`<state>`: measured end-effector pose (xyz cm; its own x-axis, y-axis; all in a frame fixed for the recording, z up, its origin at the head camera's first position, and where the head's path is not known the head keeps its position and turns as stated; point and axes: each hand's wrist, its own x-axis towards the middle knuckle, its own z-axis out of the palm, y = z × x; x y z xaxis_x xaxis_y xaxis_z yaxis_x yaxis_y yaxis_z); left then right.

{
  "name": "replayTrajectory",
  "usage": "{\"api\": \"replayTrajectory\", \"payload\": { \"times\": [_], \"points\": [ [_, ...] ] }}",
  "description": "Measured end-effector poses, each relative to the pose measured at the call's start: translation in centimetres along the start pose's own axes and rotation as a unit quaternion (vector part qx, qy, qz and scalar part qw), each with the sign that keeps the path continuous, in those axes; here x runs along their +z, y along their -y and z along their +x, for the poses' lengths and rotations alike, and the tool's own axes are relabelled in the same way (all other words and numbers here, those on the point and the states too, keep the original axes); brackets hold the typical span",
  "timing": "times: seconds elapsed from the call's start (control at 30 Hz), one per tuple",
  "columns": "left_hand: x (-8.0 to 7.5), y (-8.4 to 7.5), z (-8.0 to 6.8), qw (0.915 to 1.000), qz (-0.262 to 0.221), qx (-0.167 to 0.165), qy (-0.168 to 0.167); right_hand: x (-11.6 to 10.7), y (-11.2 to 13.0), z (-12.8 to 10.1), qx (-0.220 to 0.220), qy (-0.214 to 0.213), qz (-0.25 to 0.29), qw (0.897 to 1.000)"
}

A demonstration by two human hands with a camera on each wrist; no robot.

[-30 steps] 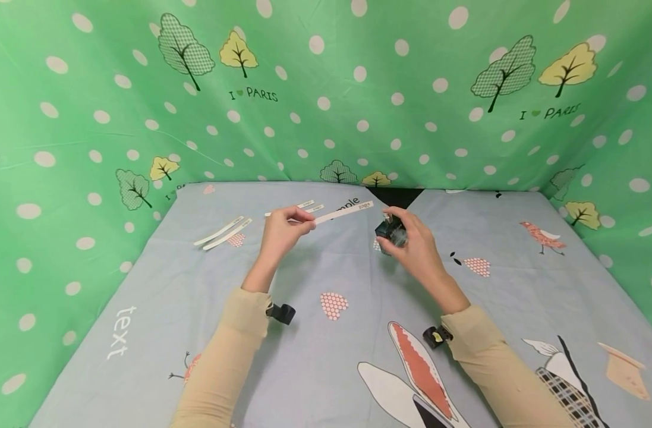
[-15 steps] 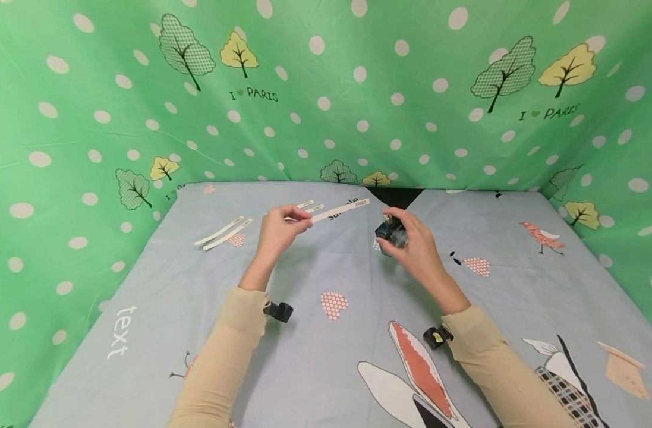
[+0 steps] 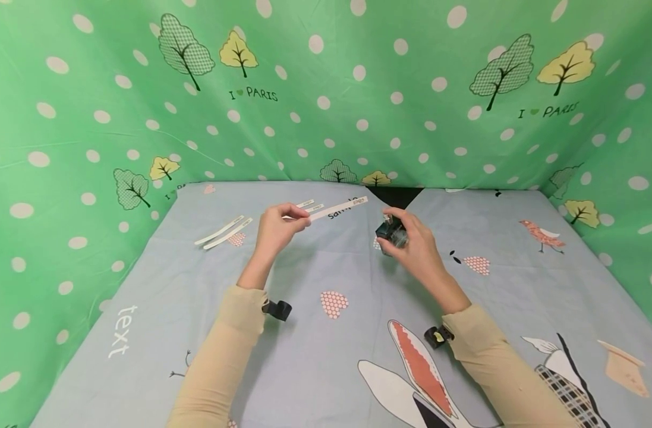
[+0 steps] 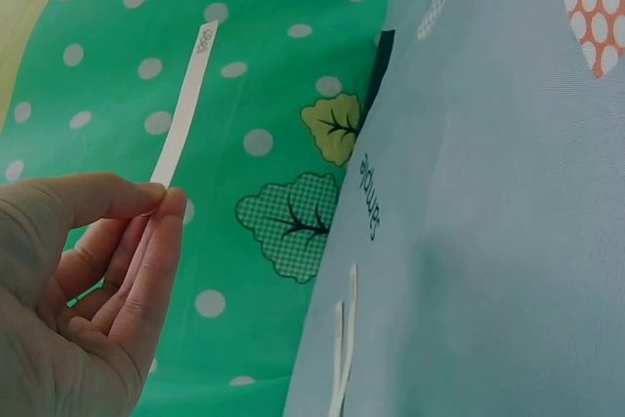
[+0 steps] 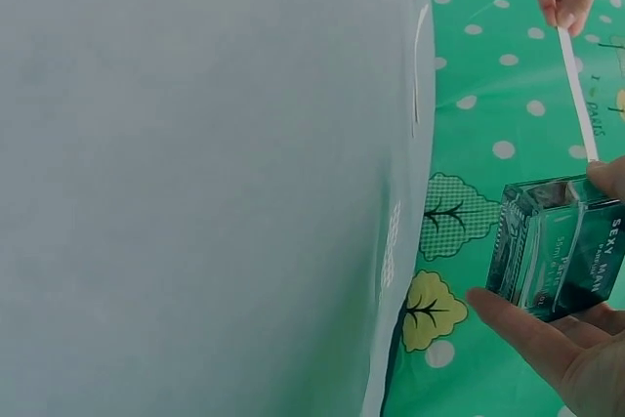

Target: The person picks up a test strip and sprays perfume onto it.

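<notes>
My left hand (image 3: 276, 230) pinches one end of a white perfume test strip (image 3: 339, 208) between thumb and fingers. In the left wrist view the strip (image 4: 186, 109) extends away from the fingertips, with small print at its far end. My right hand (image 3: 421, 244) grips a dark green glass perfume bottle (image 3: 391, 233), its index finger on top by the silver spray nozzle (image 3: 387, 218). In the right wrist view, white lettering shows on the bottle (image 5: 559, 246). The strip's printed end points toward the bottle's nozzle, a short gap apart in the head view.
Two more test strips (image 3: 227, 233) lie on the left of the grey-blue printed tablecloth (image 3: 304, 356). Another pair of strips (image 3: 316, 208) lies behind my left hand. A green polka-dot curtain (image 3: 326, 101) surrounds the table's back and sides.
My left hand has drawn slightly left with the strip, widening the gap to the bottle. My right hand and the perfume bottle have stayed in place.
</notes>
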<state>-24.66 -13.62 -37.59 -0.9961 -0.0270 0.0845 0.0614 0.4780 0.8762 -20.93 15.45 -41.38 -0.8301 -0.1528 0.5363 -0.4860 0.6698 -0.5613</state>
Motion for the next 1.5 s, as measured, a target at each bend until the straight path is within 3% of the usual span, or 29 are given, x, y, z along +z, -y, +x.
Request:
{"api": "replayTrajectory", "payload": {
  "times": [1.5],
  "points": [
    [-2.1, 1.8, -0.2, 0.9995, 0.004, -0.016, -0.028, 0.0, -0.2, -0.2, -0.001, -0.002, 0.004, 1.000]
  ]
}}
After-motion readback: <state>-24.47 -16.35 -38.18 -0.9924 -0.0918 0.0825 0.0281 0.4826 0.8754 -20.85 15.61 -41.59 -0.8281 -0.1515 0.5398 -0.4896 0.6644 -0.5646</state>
